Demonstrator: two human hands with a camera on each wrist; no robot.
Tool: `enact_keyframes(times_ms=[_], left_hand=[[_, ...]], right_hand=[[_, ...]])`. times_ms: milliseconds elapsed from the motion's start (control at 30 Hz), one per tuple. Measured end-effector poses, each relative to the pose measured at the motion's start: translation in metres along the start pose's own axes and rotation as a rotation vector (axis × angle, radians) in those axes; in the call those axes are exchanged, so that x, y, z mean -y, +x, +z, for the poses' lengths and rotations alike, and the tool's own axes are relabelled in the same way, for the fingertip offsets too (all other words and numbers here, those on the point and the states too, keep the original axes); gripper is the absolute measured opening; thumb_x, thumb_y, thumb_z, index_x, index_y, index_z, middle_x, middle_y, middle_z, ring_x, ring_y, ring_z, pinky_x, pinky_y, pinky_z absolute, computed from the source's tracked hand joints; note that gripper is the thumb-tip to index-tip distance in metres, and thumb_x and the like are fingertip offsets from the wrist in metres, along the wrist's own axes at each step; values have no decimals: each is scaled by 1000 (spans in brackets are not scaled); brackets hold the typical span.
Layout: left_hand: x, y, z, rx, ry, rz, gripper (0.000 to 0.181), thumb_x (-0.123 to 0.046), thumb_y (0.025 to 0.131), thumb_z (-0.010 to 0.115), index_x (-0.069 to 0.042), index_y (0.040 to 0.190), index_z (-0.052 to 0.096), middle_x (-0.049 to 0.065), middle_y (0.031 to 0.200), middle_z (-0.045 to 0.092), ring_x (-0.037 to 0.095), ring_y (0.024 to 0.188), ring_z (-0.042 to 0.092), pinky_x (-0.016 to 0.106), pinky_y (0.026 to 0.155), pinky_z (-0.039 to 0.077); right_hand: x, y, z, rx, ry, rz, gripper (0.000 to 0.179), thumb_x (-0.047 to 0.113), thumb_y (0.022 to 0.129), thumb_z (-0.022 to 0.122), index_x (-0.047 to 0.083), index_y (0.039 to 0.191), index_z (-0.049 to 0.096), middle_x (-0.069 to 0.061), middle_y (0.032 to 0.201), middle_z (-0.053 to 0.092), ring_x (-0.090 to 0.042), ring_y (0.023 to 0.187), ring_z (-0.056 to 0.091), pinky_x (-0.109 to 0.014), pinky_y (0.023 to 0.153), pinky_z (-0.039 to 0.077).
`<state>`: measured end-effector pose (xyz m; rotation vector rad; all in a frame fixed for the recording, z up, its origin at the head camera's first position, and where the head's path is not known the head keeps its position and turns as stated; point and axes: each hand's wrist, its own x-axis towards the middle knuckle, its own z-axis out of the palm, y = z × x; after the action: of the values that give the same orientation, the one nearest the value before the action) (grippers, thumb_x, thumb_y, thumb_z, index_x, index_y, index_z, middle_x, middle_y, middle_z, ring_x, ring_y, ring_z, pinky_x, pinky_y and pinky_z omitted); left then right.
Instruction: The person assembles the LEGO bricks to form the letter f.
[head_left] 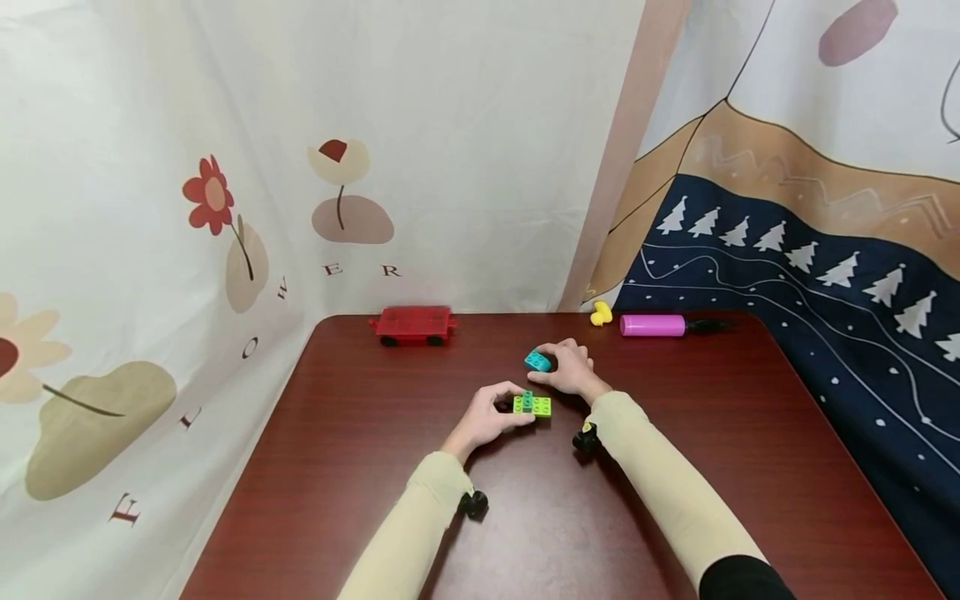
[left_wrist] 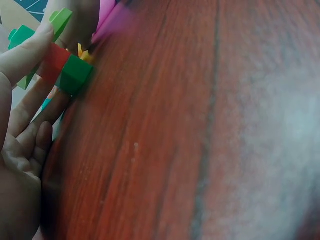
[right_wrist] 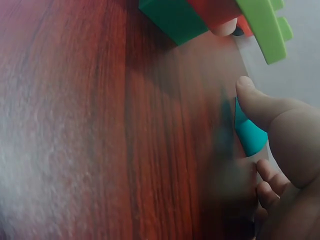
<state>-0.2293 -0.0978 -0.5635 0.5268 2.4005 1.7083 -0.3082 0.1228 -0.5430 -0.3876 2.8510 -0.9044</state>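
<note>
My left hand [head_left: 486, 417] grips a small stack of toy building blocks between thumb and fingers. The stack has a lime-green plate [head_left: 543, 407] with a narrow teal-green block [head_left: 527, 402] across its top. Beneath the plate, in the left wrist view, are a red block [left_wrist: 54, 63] and a dark green block [left_wrist: 75, 75]. Farther back and to the right, my right hand [head_left: 572, 369] has thumb and index finger on either side of a turquoise block [head_left: 537, 361]. In the right wrist view the thumb covers part of that turquoise block [right_wrist: 251, 136].
A red toy wagon base [head_left: 414, 323] with black wheels stands at the table's back left. Along the back right edge lie a small yellow piece [head_left: 601, 313] and a purple pump-like cylinder [head_left: 652, 325]. Printed cloth [head_left: 465, 150] hangs behind the brown table [head_left: 360, 433].
</note>
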Motion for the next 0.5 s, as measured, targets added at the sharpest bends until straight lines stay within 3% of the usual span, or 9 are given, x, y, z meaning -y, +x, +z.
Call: enact_keyframes(times_ms=[267,400,500], left_hand=[[0,0,0,-2,17,10,32,-25,88,89,-20,117,76,-3,103,75,15,89,65,29,75,54],[0,-1,0,-2,15,3,33,-25,87,89,-19,118,76,-2,104,75,15,89,64,29,74,54],[0,-1,0,-4,7,0,34,-23,87,89,-18,118,76,0,103,74,15,87,64,28,71,55]], right_hand=[[1,0,1,10,4,-8,53,45,92,82,21,138,70,-17,133,51,-40,123,39,-54,90,34],[-2,-1,-1,4,55,-23,50,38,94,81,16,138,70,-18,134,53,-42,123,40,-56,92,35],[-6,0,-4,-8,100,-35,50,33,96,79,9,138,68,-20,135,57,-42,123,47,-58,101,39]])
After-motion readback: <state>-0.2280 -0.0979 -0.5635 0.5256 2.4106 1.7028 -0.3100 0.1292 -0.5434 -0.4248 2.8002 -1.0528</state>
